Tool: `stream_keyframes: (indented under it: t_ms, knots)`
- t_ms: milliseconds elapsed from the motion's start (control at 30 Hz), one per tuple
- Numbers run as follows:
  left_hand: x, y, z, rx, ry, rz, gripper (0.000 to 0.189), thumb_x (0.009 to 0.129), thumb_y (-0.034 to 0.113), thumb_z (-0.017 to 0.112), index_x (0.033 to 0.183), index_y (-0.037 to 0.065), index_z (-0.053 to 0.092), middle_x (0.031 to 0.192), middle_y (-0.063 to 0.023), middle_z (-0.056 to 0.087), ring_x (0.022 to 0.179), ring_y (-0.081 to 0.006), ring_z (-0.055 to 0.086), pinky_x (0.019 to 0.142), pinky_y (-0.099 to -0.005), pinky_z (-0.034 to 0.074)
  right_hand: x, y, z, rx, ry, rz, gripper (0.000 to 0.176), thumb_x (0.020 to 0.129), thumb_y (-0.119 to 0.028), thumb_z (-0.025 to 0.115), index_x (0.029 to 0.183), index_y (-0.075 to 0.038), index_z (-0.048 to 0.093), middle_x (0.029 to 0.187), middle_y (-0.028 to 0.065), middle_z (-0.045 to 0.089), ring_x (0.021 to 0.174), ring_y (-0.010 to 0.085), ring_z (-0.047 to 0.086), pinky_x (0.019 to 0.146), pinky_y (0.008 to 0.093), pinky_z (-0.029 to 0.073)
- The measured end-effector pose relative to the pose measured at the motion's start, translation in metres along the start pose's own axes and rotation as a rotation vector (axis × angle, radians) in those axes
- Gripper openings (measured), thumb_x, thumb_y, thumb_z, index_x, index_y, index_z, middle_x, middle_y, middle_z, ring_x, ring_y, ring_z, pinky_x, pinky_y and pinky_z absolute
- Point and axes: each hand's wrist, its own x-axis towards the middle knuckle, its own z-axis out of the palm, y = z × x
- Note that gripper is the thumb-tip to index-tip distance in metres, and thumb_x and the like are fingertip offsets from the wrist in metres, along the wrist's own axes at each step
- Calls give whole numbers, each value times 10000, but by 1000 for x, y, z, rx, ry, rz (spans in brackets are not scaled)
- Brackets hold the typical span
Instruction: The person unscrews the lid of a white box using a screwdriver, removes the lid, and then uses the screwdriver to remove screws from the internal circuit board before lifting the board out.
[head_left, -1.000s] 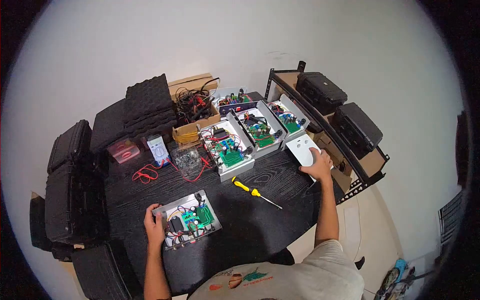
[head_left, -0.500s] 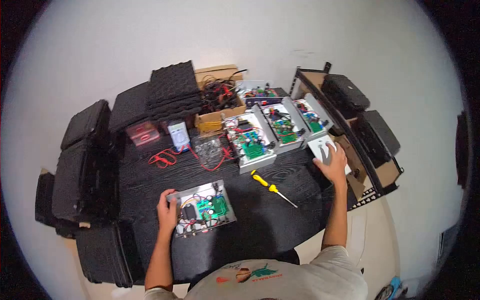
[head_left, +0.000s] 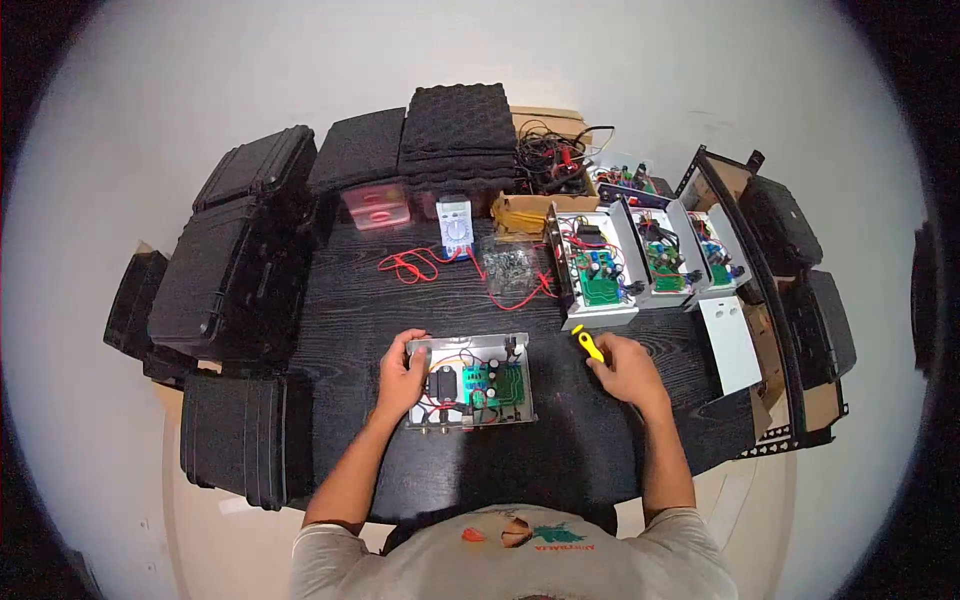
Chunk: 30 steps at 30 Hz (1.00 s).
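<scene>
In front of me on the black table lies an open metal enclosure [head_left: 470, 411] with a green circuit board [head_left: 498, 385], a black block and wiring inside. My left hand [head_left: 404, 378] grips its left side wall, thumb over the rim. To the right, my right hand [head_left: 628, 372] is closed around a yellow-handled screwdriver [head_left: 588, 343]; the hand hides its shaft. A white cover panel [head_left: 733, 345] with two round marks lies at the table's right edge. Behind my right hand stand three similar open enclosures [head_left: 600, 318] holding green boards.
A multimeter [head_left: 456, 228] with red leads [head_left: 405, 268] and a clear bag of small parts [head_left: 509, 270] lie farther back. A cardboard box [head_left: 570, 205] holds cables. Black cases [head_left: 240, 425] line the left side; a shelf rack [head_left: 790, 350] stands right.
My right hand has let go of the white panel, moved left and taken hold of the screwdriver. My left hand stays on the enclosure. The camera view has shifted.
</scene>
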Motion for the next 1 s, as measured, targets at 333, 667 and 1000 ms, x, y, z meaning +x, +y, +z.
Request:
stream_keyframes:
  t_ms: [333, 667, 1000]
  knots:
    - [3, 7, -1, 146, 32, 74, 210, 1049, 158, 583, 1164, 2, 665, 1032, -77, 728, 952, -129, 653, 865, -296, 519, 36, -124, 48, 890, 129, -460, 305, 1029, -250, 651, 1220, -19, 592, 952, 98, 707, 794, 163, 693, 742, 315, 555]
    - [5, 2, -2, 132, 70, 136, 193, 1009, 158, 630, 1123, 17, 697, 923, -89, 740, 769, -124, 637, 724, -308, 521, 63, -145, 114, 976, -3, -525, 363, 1057, -150, 596, 1349, 40, 493, 1050, 127, 655, 932, 149, 677, 813, 335, 572]
    - [5, 5, -3, 175, 58, 129, 197, 995, 150, 643, 1137, 24, 697, 945, -87, 738, 831, -141, 661, 781, -321, 530, 62, -148, 109, 852, 32, -518, 371, 1050, -202, 608, 1324, 28, 511, 1042, 174, 649, 918, 253, 718, 802, 363, 581]
